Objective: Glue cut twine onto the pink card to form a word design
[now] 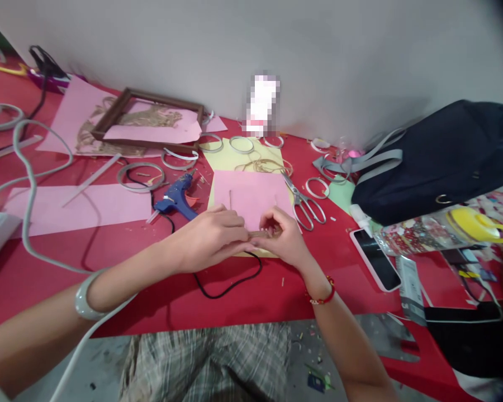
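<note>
Over the near edge of a pink paper sheet [251,190], my two hands meet around a small, thin tan strip [257,234]. My left hand [212,237] has its fingers closed on the strip's left end. From the other side, my right hand [283,234] pinches it between thumb and fingertips. Its exact kind is hard to make out, and the fingers hide much of it. A blue glue gun [176,198] lies just beyond my left hand. Grey-handled scissors [305,204] rest past my right hand.
A brown frame [146,97] with tan pieces lies back left. White rings [242,144] and tan cord [264,166] sit behind the pink sheet. On the right are a dark bag [440,162], a phone [376,259] and a yellow-capped bottle [423,231]. A white cable [29,190] loops at left.
</note>
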A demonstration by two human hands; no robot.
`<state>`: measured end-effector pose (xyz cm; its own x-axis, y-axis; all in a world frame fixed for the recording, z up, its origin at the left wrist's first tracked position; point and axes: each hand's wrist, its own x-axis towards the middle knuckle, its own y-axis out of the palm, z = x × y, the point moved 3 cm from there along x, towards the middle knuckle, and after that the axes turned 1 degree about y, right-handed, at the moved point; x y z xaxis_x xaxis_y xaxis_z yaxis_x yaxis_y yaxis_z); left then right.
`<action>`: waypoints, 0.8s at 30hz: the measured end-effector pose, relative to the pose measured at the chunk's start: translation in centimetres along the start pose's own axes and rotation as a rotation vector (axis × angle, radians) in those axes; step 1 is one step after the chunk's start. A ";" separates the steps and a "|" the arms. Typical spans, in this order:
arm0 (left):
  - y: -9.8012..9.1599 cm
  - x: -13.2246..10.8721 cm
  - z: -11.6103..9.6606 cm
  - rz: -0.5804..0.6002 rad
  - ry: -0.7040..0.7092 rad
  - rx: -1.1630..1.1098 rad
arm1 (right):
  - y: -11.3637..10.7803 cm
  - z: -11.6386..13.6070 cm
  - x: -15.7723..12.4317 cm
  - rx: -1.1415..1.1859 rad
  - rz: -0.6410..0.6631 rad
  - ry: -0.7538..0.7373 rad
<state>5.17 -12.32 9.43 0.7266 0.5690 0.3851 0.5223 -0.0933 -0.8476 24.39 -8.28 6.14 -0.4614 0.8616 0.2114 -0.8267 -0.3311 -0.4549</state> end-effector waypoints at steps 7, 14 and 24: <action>0.7 0.2 -1.4 0.027 0.145 -0.092 | -0.9 0.5 0.0 -0.010 0.304 0.012; -1.6 0.1 0.0 -0.050 0.078 -0.311 | -7.6 -3.1 -0.4 0.110 -0.224 0.105; -14.9 -7.6 10.4 -1.265 -0.330 -0.212 | -10.1 -10.3 -0.7 -0.767 -0.447 0.361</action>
<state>-12.77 -6.71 15.31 -0.4363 0.5252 0.7306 0.8357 0.5375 0.1126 36.39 -1.54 1.65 0.0793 0.9563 0.2815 -0.4074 0.2888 -0.8664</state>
